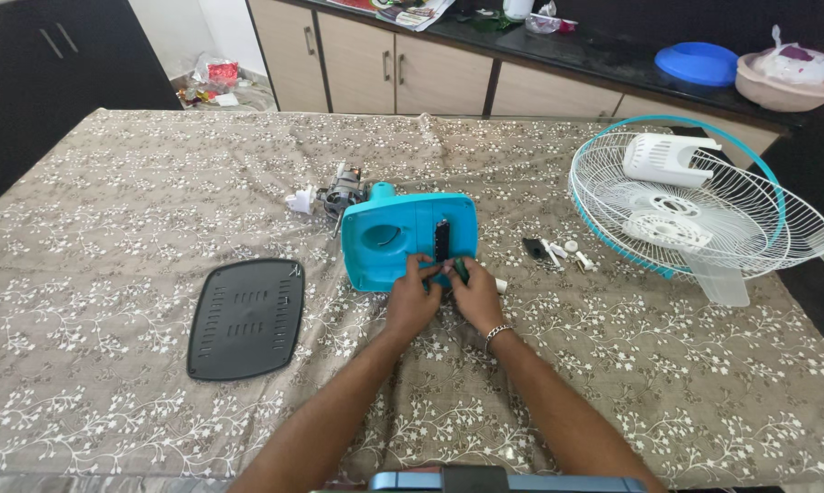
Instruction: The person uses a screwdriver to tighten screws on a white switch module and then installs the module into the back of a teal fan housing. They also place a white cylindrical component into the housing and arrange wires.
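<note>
A turquoise plastic fan housing [403,233] lies in the middle of the table, with a dark slot on its face. Both my hands meet at its near edge. My left hand [414,297] rests its fingers on the housing's lower rim. My right hand [476,294], with a bracelet on the wrist, grips a small green-handled tool [461,269] against the housing. A small fan motor [342,193] with a white plug sits just behind the housing.
A black vented base plate [246,317] lies to the left. White fan grilles with a teal rim [699,205] and a white cover lie at the right. Small loose parts [558,251] sit between. A counter with bowls runs behind.
</note>
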